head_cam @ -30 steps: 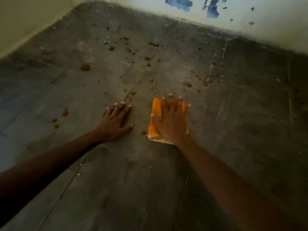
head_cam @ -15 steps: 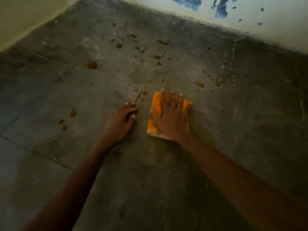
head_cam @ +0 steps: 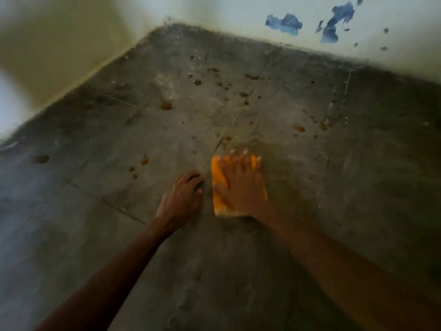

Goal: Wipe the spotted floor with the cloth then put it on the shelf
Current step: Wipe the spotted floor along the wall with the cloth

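Grey spotted concrete floor (head_cam: 334,211): right hand (head_cam: 238,185), fingers straight, presses folded orange cloth (head_cam: 218,177); left hand (head_cam: 181,199) rests just beside, fingers curled.

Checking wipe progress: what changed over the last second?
The left hand, flat with fingers spread a second ago, curled its fingers and drew in beside the cloth. Unchanged: the right hand stays flat on the cloth, pressing it to the floor; the spots ahead remain.

Right hand (head_cam: 241,185) flat on orange cloth (head_cam: 218,177) on floor (head_cam: 334,187); left hand (head_cam: 181,199) curled beside it; brown spots (head_cam: 166,105) beyond.
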Motion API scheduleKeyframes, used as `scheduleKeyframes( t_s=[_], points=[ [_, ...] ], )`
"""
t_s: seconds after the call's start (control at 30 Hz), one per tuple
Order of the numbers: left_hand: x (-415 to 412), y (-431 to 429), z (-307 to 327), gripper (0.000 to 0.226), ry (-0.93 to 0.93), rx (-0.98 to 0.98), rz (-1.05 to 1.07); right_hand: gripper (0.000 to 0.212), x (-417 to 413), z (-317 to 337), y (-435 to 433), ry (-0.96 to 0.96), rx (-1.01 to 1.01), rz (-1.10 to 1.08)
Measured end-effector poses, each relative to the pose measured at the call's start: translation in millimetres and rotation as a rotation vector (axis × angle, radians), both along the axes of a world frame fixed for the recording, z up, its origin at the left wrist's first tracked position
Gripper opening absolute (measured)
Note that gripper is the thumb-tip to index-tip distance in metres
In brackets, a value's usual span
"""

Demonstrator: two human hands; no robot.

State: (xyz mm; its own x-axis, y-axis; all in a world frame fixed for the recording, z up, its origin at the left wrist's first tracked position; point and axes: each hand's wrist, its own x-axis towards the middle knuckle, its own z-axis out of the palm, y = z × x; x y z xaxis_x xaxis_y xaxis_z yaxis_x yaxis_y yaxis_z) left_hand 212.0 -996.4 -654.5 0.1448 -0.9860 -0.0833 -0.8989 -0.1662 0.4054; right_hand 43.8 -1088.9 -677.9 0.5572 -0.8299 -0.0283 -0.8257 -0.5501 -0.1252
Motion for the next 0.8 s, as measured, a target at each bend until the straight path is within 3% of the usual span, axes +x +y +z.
scheduleKeyframes(
  t_s=[0.07,0.13,0.23,0.37,0.43,0.57,0.67,0.8],
  points=[
    [3,18,8,0.049,-0.009,0.036,0.019,0.074,-39,-5,45,-0.022,-0.062,0.325],
    [6,42,11,0.057,-0.037,0.075,-0.045,0.075,-88,-6,57,-0.076,-0.012,0.444],
    [6,79,17,0.057,-0.082,0.153,-0.102,0.071,-99,-8,26,0.012,-0.03,0.223],
    [8,114,29,0.058,-0.154,0.163,-0.151,0.074,-7,7,-6,0.015,0.105,-0.122],
    [17,123,30,0.058,-0.149,0.136,-0.128,0.075,17,8,22,0.009,0.067,-0.01],
    [45,126,26,0.059,-0.114,0.041,0.028,0.074,-27,9,96,0.021,-0.015,0.468],
    [72,119,21,0.067,-0.124,0.045,0.09,0.071,-28,10,65,-0.047,-0.046,0.346],
    [88,124,11,0.064,-0.163,0.032,0.044,0.063,65,10,6,-0.084,-0.077,0.146]
  ],
)
